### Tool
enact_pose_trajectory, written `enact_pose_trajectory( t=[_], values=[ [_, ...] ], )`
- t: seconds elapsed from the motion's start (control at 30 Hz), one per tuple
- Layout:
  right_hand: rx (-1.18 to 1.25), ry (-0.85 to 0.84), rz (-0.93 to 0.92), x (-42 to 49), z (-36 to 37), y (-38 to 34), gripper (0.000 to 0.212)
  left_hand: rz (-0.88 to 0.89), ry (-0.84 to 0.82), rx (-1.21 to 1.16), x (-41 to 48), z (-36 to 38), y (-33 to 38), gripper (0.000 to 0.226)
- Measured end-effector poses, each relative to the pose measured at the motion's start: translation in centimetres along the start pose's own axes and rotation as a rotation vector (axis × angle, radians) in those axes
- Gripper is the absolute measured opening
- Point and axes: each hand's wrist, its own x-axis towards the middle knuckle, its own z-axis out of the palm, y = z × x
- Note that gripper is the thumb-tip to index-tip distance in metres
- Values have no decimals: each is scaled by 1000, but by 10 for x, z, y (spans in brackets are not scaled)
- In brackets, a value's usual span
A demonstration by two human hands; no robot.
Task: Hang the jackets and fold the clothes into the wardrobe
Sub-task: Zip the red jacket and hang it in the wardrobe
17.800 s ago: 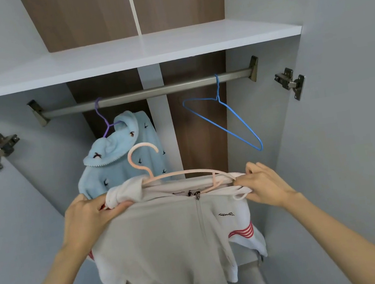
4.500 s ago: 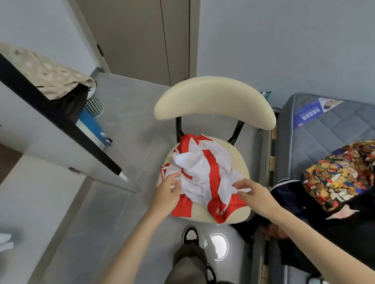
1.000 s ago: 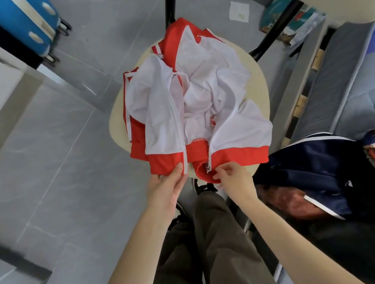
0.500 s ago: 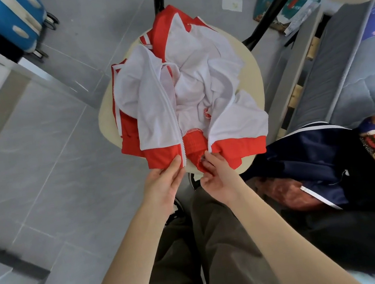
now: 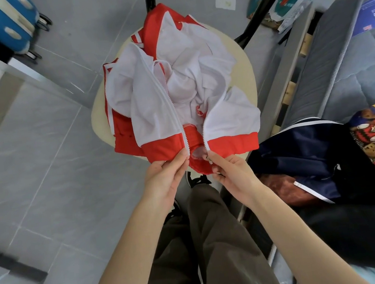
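I've got thin, smooth cloth here: the jacket [image 5: 153,113] has a matt white lining, a faintly shiny red hem and a white plastic zip [image 5: 168,101]. The chair seat [image 5: 98,116] under it looks smooth and matt. The floor [image 5: 51,162] tiles carry a soft sheen, and the suitcase [image 5: 0,21] is glossy blue plastic.

Head camera, steeply downward, close above chair [image 5: 99,117].

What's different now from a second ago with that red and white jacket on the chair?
The right hand has shifted its grip along the red hem and now pinches the bottom of the right zipper edge, beside the metal pull. The left hand still pinches the bottom of the left zipper edge. The jacket stays crumpled and unzipped on the chair seat.
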Motion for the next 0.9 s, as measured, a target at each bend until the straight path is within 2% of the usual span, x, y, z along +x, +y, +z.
enact_pose_trajectory(
  t=[0.13,0.27,0.37,0.43,0.6,0.73,0.9],
  values=[
    [-7,-100,-5,-7,-4,0,23,7,0,44,-2,6,-2,22],
    [20,-205,2,-11,-7,2,18,25,10,104,-3,7,-5,27],
    [50,-178,24,-13,-8,5,17,24,40,172,-4,7,-6,31],
    [61,-143,31,-13,-6,6,17,25,73,240,-4,7,-7,26],
    [50,-133,8,-11,-1,9,34,21,105,326,-4,6,-8,17],
    [95,-174,4,-10,5,12,26,23,111,341,-5,4,-9,19],
    [59,-187,-68,-10,13,17,27,31,84,323,-7,3,-12,18]
  ],
)
